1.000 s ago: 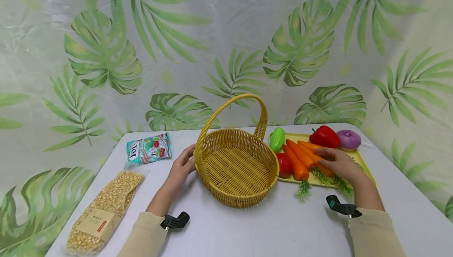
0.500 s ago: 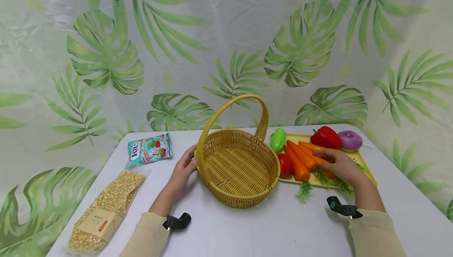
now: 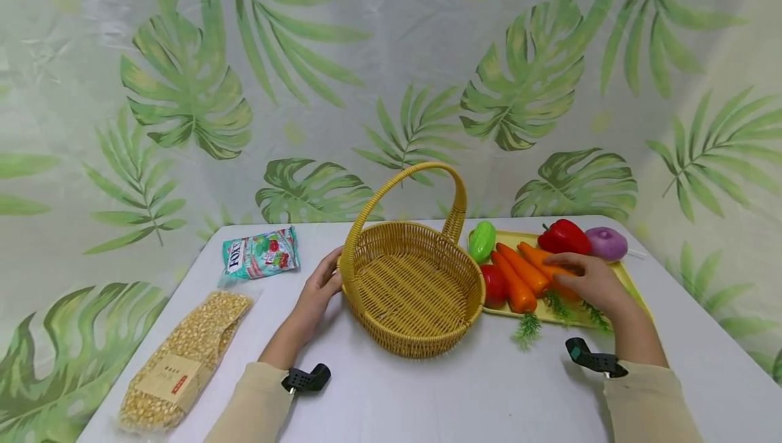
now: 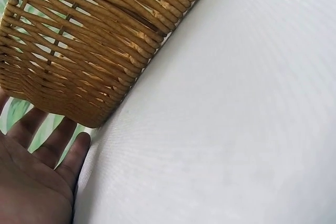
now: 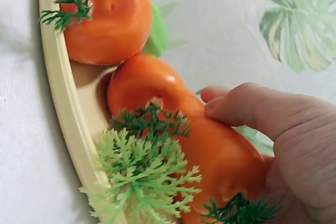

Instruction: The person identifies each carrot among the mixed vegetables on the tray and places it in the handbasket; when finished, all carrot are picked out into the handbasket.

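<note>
A yellow-brown woven basket point(image 3: 412, 287) with a tall arched handle stands mid-table. At its left side is my left hand point(image 3: 318, 287); in the left wrist view its loosely extended fingers point(image 4: 55, 142) touch the lower basket wall point(image 4: 79, 40). On the right, my right hand point(image 3: 595, 287) reaches over a yellow tray point(image 3: 632, 287) of toy vegetables. Its thumb and fingers pinch a carrot point(image 5: 220, 156), partly covered by the hand in the head view. More carrots point(image 3: 516, 283) lie to the left, with green leafy tops point(image 5: 142, 169) toward me.
Around the carrots on the tray are a red tomato-like vegetable point(image 3: 493, 285), a green vegetable point(image 3: 482, 241), a red bell pepper point(image 3: 565, 237) and a purple onion point(image 3: 606, 243). At left lie a candy bag point(image 3: 261, 255) and a bag of corn kernels point(image 3: 189, 355).
My right hand and the carrot under it have shifted slightly, and the carrot's far end is turned a little. My left hand and the basket keep their places.
</note>
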Action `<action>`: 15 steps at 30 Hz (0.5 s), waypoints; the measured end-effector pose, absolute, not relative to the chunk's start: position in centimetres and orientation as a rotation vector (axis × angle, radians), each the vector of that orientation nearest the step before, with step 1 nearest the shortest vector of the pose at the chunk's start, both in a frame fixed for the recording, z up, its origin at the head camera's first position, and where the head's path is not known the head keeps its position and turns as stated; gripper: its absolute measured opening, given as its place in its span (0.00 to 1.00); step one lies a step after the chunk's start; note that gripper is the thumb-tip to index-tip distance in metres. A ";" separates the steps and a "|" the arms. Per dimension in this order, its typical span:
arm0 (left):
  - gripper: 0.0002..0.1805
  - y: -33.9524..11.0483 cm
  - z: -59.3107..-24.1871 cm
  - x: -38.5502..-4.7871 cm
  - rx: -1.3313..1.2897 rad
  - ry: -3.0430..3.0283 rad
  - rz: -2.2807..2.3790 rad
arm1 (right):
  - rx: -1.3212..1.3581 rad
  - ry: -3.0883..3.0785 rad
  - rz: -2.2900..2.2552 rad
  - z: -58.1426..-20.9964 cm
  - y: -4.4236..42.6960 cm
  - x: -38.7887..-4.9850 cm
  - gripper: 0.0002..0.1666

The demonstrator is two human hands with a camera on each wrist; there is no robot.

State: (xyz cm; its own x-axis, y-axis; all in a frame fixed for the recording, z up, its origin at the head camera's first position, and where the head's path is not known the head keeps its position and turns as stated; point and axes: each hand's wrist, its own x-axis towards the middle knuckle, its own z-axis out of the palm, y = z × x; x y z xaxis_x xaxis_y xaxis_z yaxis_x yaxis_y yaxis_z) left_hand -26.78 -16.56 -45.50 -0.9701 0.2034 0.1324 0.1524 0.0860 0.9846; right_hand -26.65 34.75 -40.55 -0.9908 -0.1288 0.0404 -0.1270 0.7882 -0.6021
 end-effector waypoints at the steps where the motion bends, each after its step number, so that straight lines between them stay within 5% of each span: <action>1: 0.28 -16.5 -45.5 -26.8 0.374 2.288 2.062 | -0.208 2.970 -1.008 -40.5 34.7 -26.6 0.22; 15: 0.27 -16.5 -45.5 -26.8 0.385 2.308 2.046 | -0.254 2.951 -1.127 -39.7 34.4 -26.2 0.21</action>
State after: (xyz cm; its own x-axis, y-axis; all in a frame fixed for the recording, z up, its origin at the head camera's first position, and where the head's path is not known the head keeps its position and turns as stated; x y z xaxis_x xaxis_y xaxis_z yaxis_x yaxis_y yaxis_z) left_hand -26.78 -16.52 -45.47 -0.9687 0.2063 0.1382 0.1619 0.1029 0.9814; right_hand -26.22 34.40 -39.66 -0.9868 -0.1393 0.0823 -0.1587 0.7344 -0.6599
